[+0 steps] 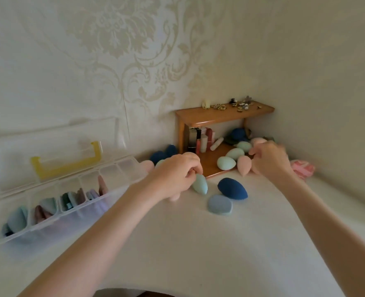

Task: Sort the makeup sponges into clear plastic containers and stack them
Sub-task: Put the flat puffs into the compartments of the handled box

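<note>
The left hand pinches a mint sponge on the white table, beside a navy sponge; the right hand, fingers curled (its grip cannot be told), reaches among sponges by the wooden shelf; the clear container lies open at left

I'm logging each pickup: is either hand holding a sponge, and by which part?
The left hand pinches the light green sponge at its upper, rounded end. The right hand has curled fingers by the pink sponge; a hold cannot be told.
</note>
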Demonstrator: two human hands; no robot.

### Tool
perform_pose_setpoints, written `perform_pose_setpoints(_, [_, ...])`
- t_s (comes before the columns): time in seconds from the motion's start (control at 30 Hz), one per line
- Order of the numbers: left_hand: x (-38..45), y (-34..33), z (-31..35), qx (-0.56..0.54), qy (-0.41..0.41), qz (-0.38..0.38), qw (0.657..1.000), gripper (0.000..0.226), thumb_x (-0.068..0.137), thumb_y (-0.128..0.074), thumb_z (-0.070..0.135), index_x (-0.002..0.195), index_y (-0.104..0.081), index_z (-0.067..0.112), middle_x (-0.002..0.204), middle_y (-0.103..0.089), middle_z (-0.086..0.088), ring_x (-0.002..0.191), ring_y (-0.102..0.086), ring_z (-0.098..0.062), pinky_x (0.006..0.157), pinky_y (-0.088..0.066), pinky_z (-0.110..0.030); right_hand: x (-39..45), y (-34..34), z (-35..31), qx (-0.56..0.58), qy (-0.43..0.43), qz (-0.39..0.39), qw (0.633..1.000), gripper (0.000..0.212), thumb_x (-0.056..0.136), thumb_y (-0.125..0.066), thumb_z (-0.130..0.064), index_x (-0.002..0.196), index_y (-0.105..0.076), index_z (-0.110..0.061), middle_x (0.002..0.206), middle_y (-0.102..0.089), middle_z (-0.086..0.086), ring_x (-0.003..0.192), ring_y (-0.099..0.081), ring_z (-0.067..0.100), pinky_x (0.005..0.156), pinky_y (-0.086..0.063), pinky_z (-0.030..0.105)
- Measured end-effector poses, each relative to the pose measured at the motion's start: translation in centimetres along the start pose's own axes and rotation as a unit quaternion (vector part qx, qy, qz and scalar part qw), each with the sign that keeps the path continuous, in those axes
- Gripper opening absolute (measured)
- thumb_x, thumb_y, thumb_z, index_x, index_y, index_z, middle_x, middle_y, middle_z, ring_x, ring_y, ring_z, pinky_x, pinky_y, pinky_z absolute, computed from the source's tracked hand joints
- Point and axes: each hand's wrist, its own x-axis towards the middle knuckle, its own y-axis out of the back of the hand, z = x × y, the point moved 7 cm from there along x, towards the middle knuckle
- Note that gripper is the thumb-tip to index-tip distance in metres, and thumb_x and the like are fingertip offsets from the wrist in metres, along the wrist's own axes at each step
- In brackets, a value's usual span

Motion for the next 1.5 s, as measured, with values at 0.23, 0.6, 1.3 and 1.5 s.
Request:
perform_pose_setpoints(0.23, [2.2,-3.4,3.5,0.014,-0.055,-0.043,0.997,0.024,0.095,-0.045,0.015,0.11,-0.064,0.02,0.117,-0.06,0.005,0.102,-0.055,-0.008,0.075,-0.039,-0.012,-0.7,-1.6,9.1,-0.019,-0.157,-0.084,0.984,0.059,0.091,-0.051,-0.015,0.143,-0.026,-0.004,0.148,-0.017,0.021,0.137,-0.022,0.04,0.11,-0.025,0.049])
perform_pose_setpoints(0.6, [-0.5,-0.2,2.9,0.025,-0.028,0.007,0.999,0.024,0.094,-0.045,0.012,0.105,-0.066,0.017,0.113,-0.061,0.005,0.106,-0.055,-0.011,0.084,-0.041,-0.018,-2.2,2.7,0.8,0.141,0.006,0.035,0.989,0.023,0.088,-0.052,-0.01,0.107,-0.063,-0.017,0.109,-0.061,0.009,0.098,-0.055,0.027,0.067,-0.038,0.023])
perform_pose_setpoints(1.3, [-13.6,8.6,-10.8,0.028,0.153,0.062,0.986,0.034,0.084,-0.046,-0.002,0.1,-0.065,0.021,0.094,-0.066,0.017,0.09,-0.065,-0.015,0.082,-0.051,-0.031,-14.8,-3.5,-26.9,0.222,0.338,-0.062,0.913,0.014,0.094,-0.045,-0.013,0.096,-0.053,-0.001,0.094,-0.062,0.015,0.076,-0.052,0.026,0.065,-0.041,0.038])
perform_pose_setpoints(1.5, [-13.5,8.7,-11.2,0.071,0.15,0.081,0.983,0.032,0.086,-0.047,0.001,0.101,-0.071,0.016,0.11,-0.068,-0.002,0.111,-0.053,-0.023,0.096,-0.042,-0.035,-15.2,-4.8,-27.5,0.038,0.368,-0.052,0.928,0.023,0.095,-0.035,-0.006,0.088,-0.058,-0.008,0.079,-0.05,0.003,0.068,-0.041,0.018,0.046,-0.016,0.02])
